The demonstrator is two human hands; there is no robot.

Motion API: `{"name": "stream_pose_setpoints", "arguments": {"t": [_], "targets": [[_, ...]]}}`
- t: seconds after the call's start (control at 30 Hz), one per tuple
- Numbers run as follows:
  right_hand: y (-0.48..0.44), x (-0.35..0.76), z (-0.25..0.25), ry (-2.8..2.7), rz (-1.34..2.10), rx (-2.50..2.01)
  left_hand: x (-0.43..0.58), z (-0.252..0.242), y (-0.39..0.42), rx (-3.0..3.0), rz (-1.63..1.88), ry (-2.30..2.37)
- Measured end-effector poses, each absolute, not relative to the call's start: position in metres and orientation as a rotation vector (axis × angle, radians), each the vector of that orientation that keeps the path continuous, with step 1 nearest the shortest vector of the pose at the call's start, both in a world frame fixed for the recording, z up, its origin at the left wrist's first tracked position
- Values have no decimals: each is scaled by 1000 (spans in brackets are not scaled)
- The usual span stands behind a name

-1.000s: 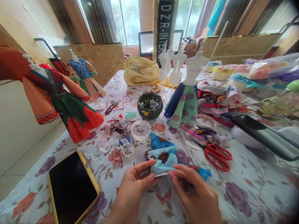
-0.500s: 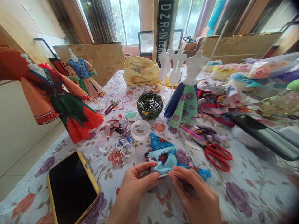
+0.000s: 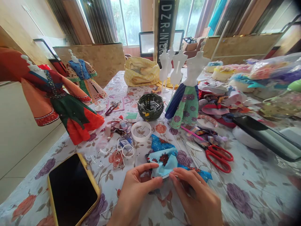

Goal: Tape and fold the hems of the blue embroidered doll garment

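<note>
A small doll garment [image 3: 168, 161] lies low in the middle, light blue with a dark red flower and darker blue patterned ends. Dark stitches run along its near hem. My left hand [image 3: 137, 185] pinches that hem from the left between thumb and forefinger. From the right, the fingertips of my right hand [image 3: 194, 188] are pressed together at the same hem; a tiny pale bit shows at them, too small to name. Red-handled scissors [image 3: 218, 157] lie right of the garment, and a white ring-shaped roll [image 3: 141, 131] sits beyond it.
A phone in a yellow case [image 3: 74, 188] lies at left. Dressed doll forms, one in a red-green gown [image 3: 63, 100], stand at left. A dark woven basket [image 3: 150, 106] and a form with a green skirt [image 3: 185, 103] stand behind the garment. Fabric scraps [image 3: 216, 106] crowd the right.
My left thumb has shifted slightly to the right along the hem. My right hand has barely moved, and the garment stays in place.
</note>
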State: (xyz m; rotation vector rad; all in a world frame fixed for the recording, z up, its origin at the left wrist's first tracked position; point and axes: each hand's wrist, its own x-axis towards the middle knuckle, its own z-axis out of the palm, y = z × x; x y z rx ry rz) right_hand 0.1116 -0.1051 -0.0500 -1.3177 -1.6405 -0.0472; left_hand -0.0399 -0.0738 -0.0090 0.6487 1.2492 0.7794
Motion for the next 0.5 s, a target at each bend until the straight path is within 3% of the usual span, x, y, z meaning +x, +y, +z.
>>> {"name": "stream_pose_setpoints", "arguments": {"t": [0.33,0.5], "targets": [[-104,112,-51,-1659,-89,-1415,-40,-9,-72,636,823,1309],[-106,114,-46,-1560,52,-1467,-39,-6,-73,615,828,1341]]}}
